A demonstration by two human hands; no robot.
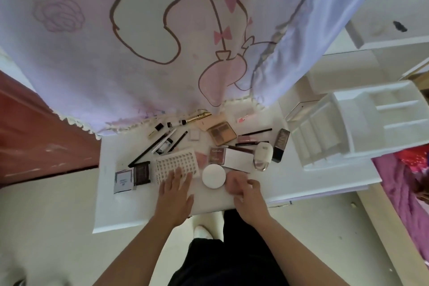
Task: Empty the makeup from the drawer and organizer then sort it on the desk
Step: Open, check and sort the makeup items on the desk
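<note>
Makeup lies spread over the white desk [130, 206]. My left hand [175, 190] rests flat with straight fingers on the near edge of a white dotted lash tray [176, 162]. My right hand [243, 189] is blurred, its fingers curled beside a round white compact [213, 176]; whether it holds anything is unclear. Farther back lie a brown eyeshadow palette [221, 133], a blush compact [217, 154], a white box [239, 160], a dark foundation bottle [281, 145], pencils [148, 150] and a gold mascara [197, 117]. The white organizer [352, 127] stands at right, compartments bare.
A pink cartoon-print cloth [139, 42] hangs over the desk's far side. Two dark square compacts [133, 176] sit at the left. An open white drawer [390, 30] shows at upper right. A red wall lies left, pink bedding right.
</note>
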